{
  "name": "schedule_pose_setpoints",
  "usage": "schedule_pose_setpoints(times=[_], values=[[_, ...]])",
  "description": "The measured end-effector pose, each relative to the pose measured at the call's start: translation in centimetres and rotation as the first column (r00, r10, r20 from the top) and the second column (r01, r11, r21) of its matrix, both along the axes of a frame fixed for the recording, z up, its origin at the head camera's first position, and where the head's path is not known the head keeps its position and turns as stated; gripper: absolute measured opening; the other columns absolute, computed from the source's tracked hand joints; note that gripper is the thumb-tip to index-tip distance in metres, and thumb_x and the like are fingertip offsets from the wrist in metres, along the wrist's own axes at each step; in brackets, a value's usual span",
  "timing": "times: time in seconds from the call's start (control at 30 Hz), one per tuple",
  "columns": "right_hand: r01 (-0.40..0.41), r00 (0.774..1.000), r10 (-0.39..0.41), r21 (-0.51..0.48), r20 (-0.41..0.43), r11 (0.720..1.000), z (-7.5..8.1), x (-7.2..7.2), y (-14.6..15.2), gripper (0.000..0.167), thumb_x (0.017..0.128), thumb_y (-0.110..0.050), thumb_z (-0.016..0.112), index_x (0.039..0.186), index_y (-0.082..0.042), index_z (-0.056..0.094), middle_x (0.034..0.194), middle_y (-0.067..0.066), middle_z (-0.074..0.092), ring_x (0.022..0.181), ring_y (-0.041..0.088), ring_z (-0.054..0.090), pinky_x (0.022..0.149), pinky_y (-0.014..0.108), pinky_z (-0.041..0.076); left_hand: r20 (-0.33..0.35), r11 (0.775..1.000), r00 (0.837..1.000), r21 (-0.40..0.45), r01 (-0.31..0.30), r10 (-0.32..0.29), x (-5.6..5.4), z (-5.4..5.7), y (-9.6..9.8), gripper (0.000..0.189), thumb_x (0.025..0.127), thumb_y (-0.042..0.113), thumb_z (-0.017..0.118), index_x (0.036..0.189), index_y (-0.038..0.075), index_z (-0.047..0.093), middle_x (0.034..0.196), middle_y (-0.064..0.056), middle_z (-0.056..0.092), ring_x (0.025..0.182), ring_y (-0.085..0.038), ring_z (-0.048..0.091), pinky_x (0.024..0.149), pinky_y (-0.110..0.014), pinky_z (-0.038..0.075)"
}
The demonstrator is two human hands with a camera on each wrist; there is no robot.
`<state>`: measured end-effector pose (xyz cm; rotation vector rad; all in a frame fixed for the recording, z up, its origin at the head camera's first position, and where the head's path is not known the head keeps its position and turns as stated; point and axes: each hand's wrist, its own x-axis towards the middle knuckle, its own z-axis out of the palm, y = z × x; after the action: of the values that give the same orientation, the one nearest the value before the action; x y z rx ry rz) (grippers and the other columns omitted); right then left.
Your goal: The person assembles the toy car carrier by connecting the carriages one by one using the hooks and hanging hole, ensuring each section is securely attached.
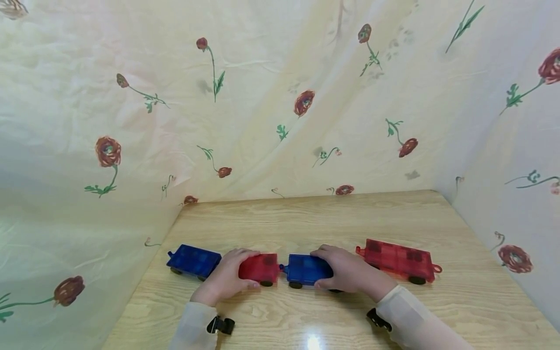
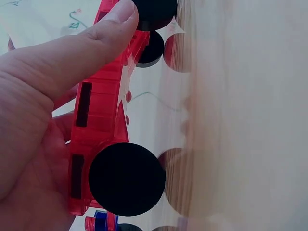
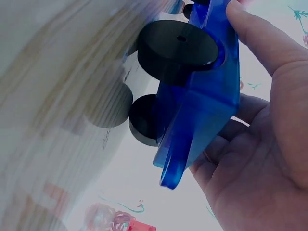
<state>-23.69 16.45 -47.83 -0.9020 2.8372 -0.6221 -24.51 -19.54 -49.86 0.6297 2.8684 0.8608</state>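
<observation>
My left hand [image 1: 229, 273] grips a translucent red toy wagon [image 1: 270, 266] from its left end, thumb on the near side and fingers over the far side. In the left wrist view, the thumb lies along the side of this wagon, above its black wheels. My right hand [image 1: 347, 270] holds a blue toy wagon [image 1: 303, 270] by its right part, thumb at the near side. The two wagons stand in line, with their facing ends meeting at a small blue hitch [image 1: 282, 268]. A blue hook [image 3: 174, 168] sticks out from the blue wagon's other end in the right wrist view.
Another blue wagon [image 1: 192, 260] stands left, close beside the left hand. A second red wagon [image 1: 400, 258], with a hook at each end, stands behind and right of the right hand. The wooden table [image 1: 306, 214] is bordered by a flowered cloth [image 1: 262, 121] at the back and sides.
</observation>
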Motion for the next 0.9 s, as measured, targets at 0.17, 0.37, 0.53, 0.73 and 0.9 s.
schedule_pose_setpoints(times=[0.17,0.37,0.53,0.73,0.9], values=[[0.026,1.000,-0.026,-0.003,0.009,1.000,0.0,-0.1,0.3,0.077,0.085,-0.051,0.087,0.144,-0.009,0.061,0.133,0.004,0.062,0.115,0.023,0.062,0.098,0.050,0.055,0.007,1.000,1.000,-0.006,-0.022,0.022,0.0,0.1,-0.5,0.085,0.078,0.048,0.091,0.152,0.027,0.056,0.151,0.001,0.054,0.144,-0.036,0.044,0.112,-0.061,0.042],[0.024,1.000,-0.024,-0.009,0.008,1.000,0.1,-0.2,0.6,0.080,0.084,-0.052,0.087,0.145,-0.007,0.061,0.135,0.007,0.062,0.119,0.027,0.061,0.102,0.051,0.053,0.009,0.999,0.999,-0.013,-0.046,0.046,0.1,0.4,-1.2,0.085,0.077,0.045,0.093,0.152,0.027,0.057,0.151,0.000,0.054,0.144,-0.036,0.044,0.112,-0.061,0.041],[0.048,0.998,-0.046,-0.028,0.047,0.998,0.3,0.1,1.4,0.083,0.083,-0.052,0.087,0.147,-0.006,0.059,0.142,0.011,0.058,0.124,0.030,0.060,0.103,0.053,0.052,0.027,0.998,0.998,-0.008,-0.059,0.059,0.0,0.3,-1.6,0.086,0.077,0.043,0.093,0.152,0.027,0.056,0.156,-0.007,0.050,0.150,-0.044,0.034,0.113,-0.065,0.038],[0.089,0.994,-0.084,-0.070,0.077,0.994,0.4,0.6,2.8,0.086,0.082,-0.054,0.088,0.149,-0.008,0.058,0.144,0.010,0.056,0.124,0.028,0.061,0.100,0.051,0.055,0.049,0.997,0.996,0.004,-0.078,0.077,0.1,0.6,-2.1,0.085,0.077,0.039,0.094,0.152,0.026,0.056,0.156,-0.007,0.049,0.153,-0.051,0.021,0.113,-0.069,0.035],[0.108,0.994,-0.106,-0.093,0.021,0.990,0.4,1.3,4.2,0.082,0.084,-0.053,0.086,0.148,-0.010,0.060,0.142,0.006,0.057,0.126,0.029,0.061,0.100,0.050,0.055,0.051,0.997,0.996,-0.005,-0.071,0.071,0.3,0.7,-2.2,0.085,0.078,0.037,0.094,0.152,0.024,0.055,0.155,-0.004,0.050,0.153,-0.051,0.021,0.114,-0.069,0.033]])
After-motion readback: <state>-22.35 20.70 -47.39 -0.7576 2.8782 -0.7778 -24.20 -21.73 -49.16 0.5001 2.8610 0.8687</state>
